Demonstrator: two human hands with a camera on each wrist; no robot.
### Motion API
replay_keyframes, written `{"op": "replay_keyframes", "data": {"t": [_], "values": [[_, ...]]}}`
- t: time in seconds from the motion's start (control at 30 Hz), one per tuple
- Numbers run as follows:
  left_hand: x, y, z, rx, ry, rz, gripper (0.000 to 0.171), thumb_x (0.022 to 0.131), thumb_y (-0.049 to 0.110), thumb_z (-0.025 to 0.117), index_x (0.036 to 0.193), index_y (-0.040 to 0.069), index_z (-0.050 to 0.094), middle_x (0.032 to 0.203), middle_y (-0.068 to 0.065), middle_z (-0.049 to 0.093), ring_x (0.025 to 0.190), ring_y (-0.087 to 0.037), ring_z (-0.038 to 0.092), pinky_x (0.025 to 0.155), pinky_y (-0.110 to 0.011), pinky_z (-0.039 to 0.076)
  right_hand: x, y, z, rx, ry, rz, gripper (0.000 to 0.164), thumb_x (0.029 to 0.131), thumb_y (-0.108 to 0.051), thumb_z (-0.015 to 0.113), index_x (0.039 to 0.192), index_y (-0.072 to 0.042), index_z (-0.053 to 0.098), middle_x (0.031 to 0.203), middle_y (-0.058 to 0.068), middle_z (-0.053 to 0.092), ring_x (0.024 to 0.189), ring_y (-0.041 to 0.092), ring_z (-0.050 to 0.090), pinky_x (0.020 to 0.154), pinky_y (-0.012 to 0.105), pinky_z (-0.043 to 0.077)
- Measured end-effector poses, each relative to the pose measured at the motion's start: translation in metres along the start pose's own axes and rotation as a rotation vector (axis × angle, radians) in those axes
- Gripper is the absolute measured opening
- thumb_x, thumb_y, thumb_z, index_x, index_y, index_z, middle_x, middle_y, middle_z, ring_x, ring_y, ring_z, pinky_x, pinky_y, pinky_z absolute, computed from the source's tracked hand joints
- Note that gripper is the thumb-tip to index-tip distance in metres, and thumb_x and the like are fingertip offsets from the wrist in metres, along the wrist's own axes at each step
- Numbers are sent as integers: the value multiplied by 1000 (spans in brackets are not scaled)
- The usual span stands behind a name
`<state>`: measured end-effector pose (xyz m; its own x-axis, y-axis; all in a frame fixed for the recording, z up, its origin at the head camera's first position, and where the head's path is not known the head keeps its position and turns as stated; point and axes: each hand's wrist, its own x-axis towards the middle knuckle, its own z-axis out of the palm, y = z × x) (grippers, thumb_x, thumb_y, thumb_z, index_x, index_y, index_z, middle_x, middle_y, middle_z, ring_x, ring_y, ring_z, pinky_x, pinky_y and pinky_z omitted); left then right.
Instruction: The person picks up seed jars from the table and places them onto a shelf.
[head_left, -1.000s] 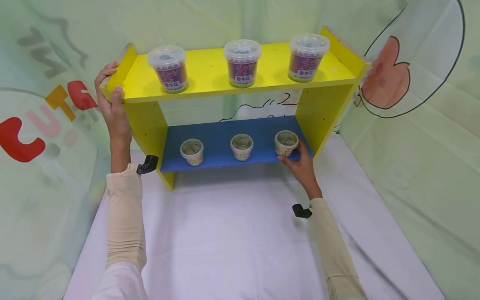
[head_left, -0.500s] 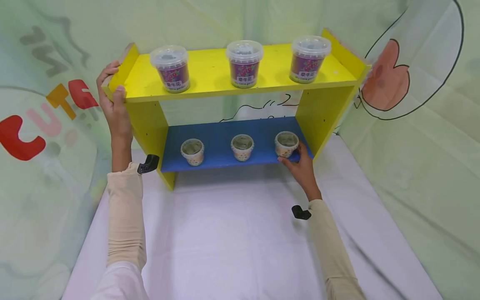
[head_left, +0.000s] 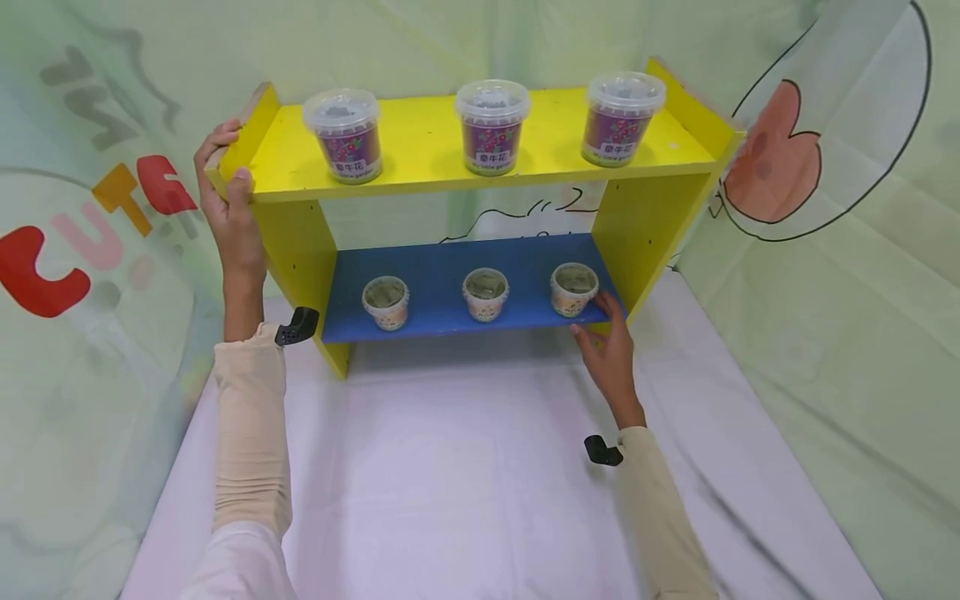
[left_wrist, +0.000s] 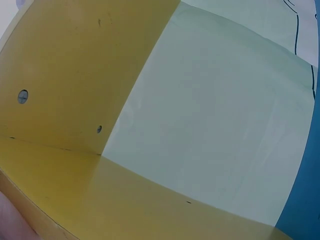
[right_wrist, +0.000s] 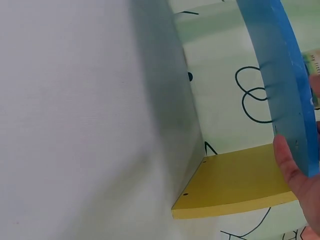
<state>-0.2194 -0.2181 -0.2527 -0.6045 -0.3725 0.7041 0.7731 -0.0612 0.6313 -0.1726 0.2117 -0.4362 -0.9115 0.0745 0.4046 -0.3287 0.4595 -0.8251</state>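
A yellow shelf unit with a blue lower board (head_left: 435, 287) stands against the back drape. At its upper left corner my left hand (head_left: 238, 221) grips the yellow side panel (head_left: 296, 258), thumb in front. My right hand (head_left: 611, 358) straddles the front edge of the blue board at its right end, with the thumb (right_wrist: 286, 157) against the underside and fingers above. Those fingers are close beside the right small white cup (head_left: 573, 292); whether they touch it I cannot tell. Two like cups, the middle cup (head_left: 485, 296) and left cup (head_left: 386, 304), stand upright on the board.
On the yellow top board (head_left: 420, 125) stand three purple-labelled tubs with clear lids: a left tub (head_left: 347, 137), a middle tub (head_left: 492, 129) and a right tub (head_left: 621, 121). A white cloth (head_left: 465, 483) spreads below. Printed drapes (head_left: 810, 333) enclose the sides.
My right hand has let go of the right small cup and moved slightly down, its thumb going under the blue board's edge. The left hand keeps its grip on the shelf.
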Motion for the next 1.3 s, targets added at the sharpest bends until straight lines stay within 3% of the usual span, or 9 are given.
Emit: {"op": "replay_keyframes", "data": {"t": [0.07,0.17,0.3,0.43,0.57,0.7,0.9,1.1,1.3], "values": [[0,0,0,5,0,2,32,87,8,45,118,6,53,135,-11,51,134,-21,42,116,-33,35,-4,4,1,-13,7,-9,65,92,-3,62,148,3,29,151,19,38,140,32,38,98,46,50],[1,0,0,15,2,-2,33,87,8,45,118,6,53,135,-10,51,134,-21,42,116,-33,35,-12,8,5,-34,48,-56,57,92,-1,60,144,4,36,148,21,40,138,33,40,100,24,49],[0,-1,1,16,4,-12,33,86,8,45,118,6,54,136,-10,51,134,-20,42,115,-33,36,-38,9,12,-6,132,-122,40,91,4,59,130,8,52,136,25,51,126,33,50,89,7,44],[-1,0,3,1,-2,0,33,86,8,46,118,6,54,135,-10,51,134,-22,43,115,-34,37,-78,21,24,-10,104,-105,27,90,6,59,118,6,62,120,23,62,113,20,58,80,5,44],[-2,1,6,-1,-21,42,33,86,9,47,118,5,54,134,-12,53,132,-24,44,114,-36,37,-115,36,30,-39,24,3,21,91,0,62,111,-4,68,111,12,67,105,3,57,77,6,46],[-1,3,8,27,-24,81,34,86,11,47,119,5,54,133,-13,54,132,-24,45,114,-37,38,-137,35,30,-16,-24,99,17,92,-6,63,108,-10,70,110,6,69,105,5,59,76,14,50],[1,4,9,17,-12,79,33,87,10,46,119,5,54,133,-12,54,133,-23,44,114,-36,37,-146,23,31,-40,-46,127,15,91,-5,64,105,-6,70,106,8,71,101,21,63,74,19,51],[-1,4,8,31,-9,47,33,88,10,46,120,6,54,136,-11,53,135,-20,43,115,-34,37,-144,-8,27,-33,-99,129,14,91,-1,62,103,4,68,101,16,72,93,32,65,74,20,53],[-3,-11,-4,51,-27,1,44,92,14,46,136,8,48,143,-6,48,132,-23,46,110,-33,43,-138,-24,20,-38,-135,108,14,92,-1,61,103,5,68,98,18,72,89,34,67,73,27,56]]}}
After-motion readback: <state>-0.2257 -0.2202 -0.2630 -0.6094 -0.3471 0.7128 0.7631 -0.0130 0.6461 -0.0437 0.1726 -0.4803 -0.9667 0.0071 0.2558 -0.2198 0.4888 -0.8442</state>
